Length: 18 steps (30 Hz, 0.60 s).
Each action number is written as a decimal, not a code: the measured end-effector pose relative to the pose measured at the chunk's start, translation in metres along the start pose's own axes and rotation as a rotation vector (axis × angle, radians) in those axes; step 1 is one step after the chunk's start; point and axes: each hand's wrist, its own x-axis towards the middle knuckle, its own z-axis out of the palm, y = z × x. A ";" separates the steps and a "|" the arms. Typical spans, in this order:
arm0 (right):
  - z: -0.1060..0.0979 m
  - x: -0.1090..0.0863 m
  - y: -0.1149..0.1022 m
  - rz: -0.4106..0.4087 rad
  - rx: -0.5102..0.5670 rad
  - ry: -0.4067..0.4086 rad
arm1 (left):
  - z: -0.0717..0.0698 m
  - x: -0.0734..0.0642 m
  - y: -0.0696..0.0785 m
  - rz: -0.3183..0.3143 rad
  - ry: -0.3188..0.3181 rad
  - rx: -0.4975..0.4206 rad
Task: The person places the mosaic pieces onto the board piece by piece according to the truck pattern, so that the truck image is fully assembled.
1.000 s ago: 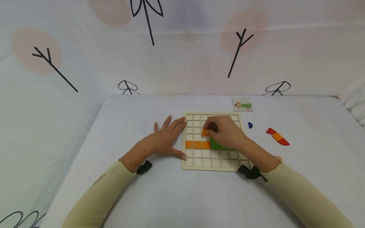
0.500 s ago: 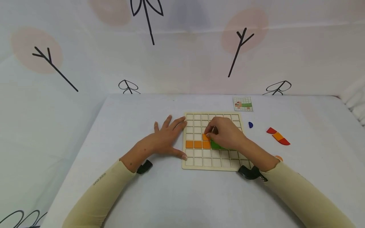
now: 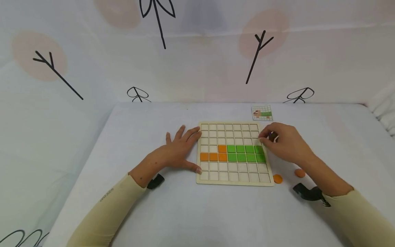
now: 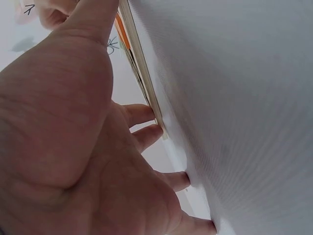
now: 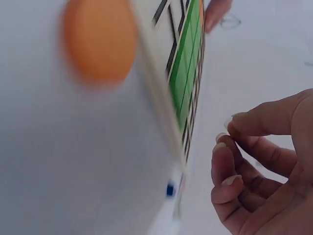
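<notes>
**Left hand (image 3: 177, 152) on grid board (image 3: 233, 176), right hand (image 3: 285, 142) off its right edge**

Near side: beige sleeves (image 3: 102, 212) are covering both forearms. Two orange discs (image 3: 278, 179) are lying right of the board's near-right corner. Board is lying flat on the white tablecloth (image 3: 179, 219).

Left hand is spreading wide, gripping nothing — thumb at the near-left corner, index and middle fingertips touching the left edge, the other two on the cloth.

Orange squares (image 3: 213, 157): three are running in from the left edge, a fourth is sitting just beyond the third. Green squares (image 3: 241, 157) are filling two rows of four beside them.

Right hand is hovering, fingers loosely curled, thumb near fingertips — nothing visible between. Blue piece (image 5: 170, 189) is lying near the board.

Farther: pattern card (image 3: 262, 113), then printed backdrop (image 3: 200, 68) is hanging.
</notes>
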 end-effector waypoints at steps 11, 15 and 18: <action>-0.035 -0.037 0.074 0.280 -0.119 -0.027 | 0.001 -0.002 -0.002 0.008 0.006 -0.002; -0.037 -0.036 0.085 0.296 -0.132 -0.041 | 0.001 -0.002 -0.002 0.006 0.006 -0.002; -0.037 -0.035 0.089 0.316 -0.134 -0.053 | 0.000 -0.002 -0.003 0.011 0.005 -0.001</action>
